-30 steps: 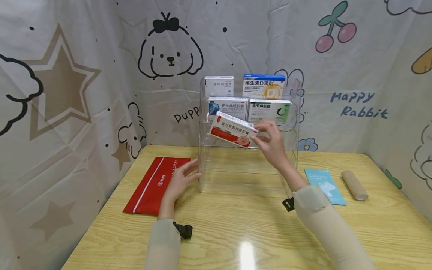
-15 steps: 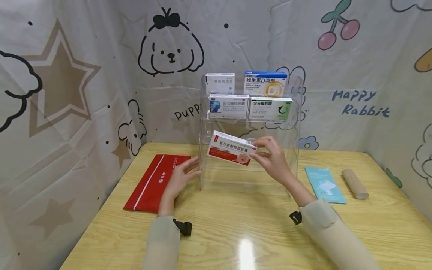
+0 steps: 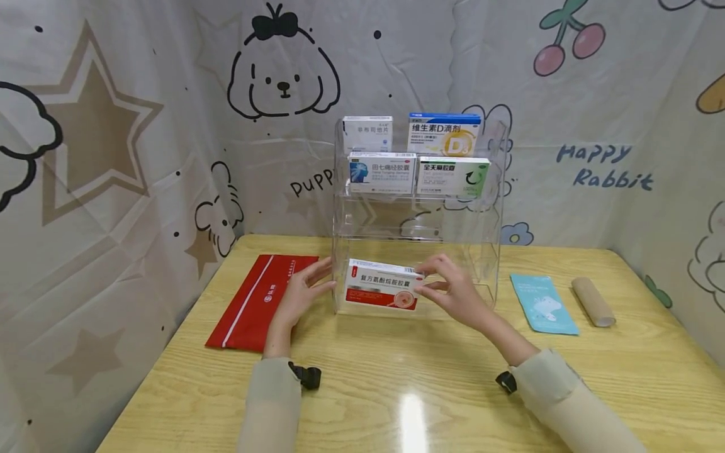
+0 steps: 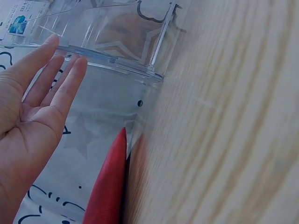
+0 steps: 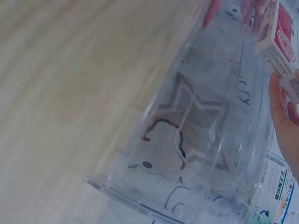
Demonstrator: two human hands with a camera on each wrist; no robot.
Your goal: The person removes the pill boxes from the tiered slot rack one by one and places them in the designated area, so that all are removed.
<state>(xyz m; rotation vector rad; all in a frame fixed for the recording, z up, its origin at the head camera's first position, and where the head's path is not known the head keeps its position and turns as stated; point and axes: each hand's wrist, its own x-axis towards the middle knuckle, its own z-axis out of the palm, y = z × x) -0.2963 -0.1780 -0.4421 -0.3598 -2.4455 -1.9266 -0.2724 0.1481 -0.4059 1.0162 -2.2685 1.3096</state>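
Observation:
My right hand pinches a red-and-white medicine box at its right end, thumb in front. The box, slightly tilted, is in front of the lower part of a clear acrylic display rack. In the right wrist view the same medicine box shows its end at upper right, beside my right fingers. My left hand is at the rack's left side, its fingers extended. In the left wrist view those fingers reach right at the rack's clear edge.
On the rack's upper tiers stand a white box, a vitamin D drops box, a blue-and-white capsule box and a green-and-white one. A red pouch lies left; a light-blue packet and a cardboard tube lie right.
My right hand has lowered the red-and-white medicine box from just below the second tier to the rack's lower part, and the box has become more level. My left hand stays at the rack's side.

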